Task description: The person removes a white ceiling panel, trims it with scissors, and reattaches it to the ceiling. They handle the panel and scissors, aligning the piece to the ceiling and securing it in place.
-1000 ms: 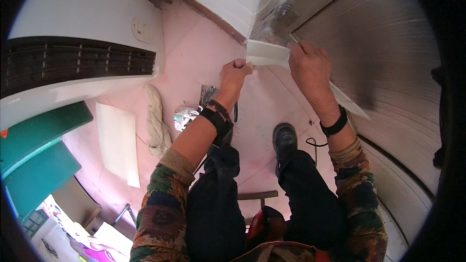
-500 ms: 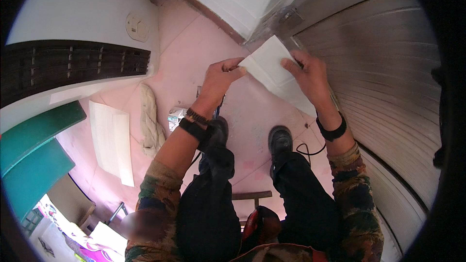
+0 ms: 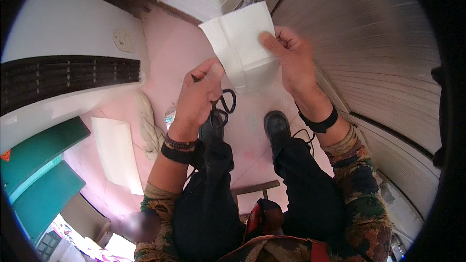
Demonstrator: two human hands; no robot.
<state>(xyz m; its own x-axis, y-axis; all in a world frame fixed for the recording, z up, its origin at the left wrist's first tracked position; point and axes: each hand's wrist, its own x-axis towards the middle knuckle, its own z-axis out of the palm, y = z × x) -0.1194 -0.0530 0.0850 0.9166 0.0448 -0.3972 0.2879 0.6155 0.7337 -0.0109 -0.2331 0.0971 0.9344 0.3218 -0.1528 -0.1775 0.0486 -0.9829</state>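
Note:
My right hand [image 3: 293, 60] grips the right side of a creased white sheet [image 3: 238, 39], with the thumb on its upper face. The sheet is held up over the floor, fold lines crossing it. Just left of and below the sheet is my left hand [image 3: 200, 92], closed around a pair of scissors [image 3: 228, 102]. The dark looped handles stick out on the right side of this hand, and a dark tip shows by its fingers. The rest of the scissors is hidden in the grip. Whether the left fingertips touch the sheet's edge is hard to tell.
On the pink tiled floor at left lie a long pale sheet [image 3: 116, 150] and a crumpled beige cloth [image 3: 148, 123]. A white panel with a dark grille [image 3: 68, 75] and a green step-like piece [image 3: 48, 179] stand further left. A grey panelled surface [image 3: 369, 53] rises at right.
My left hand has let go of the sheet's left corner and moved down and left, with the scissors now clearly showing. My right hand has brought the sheet left and turned it.

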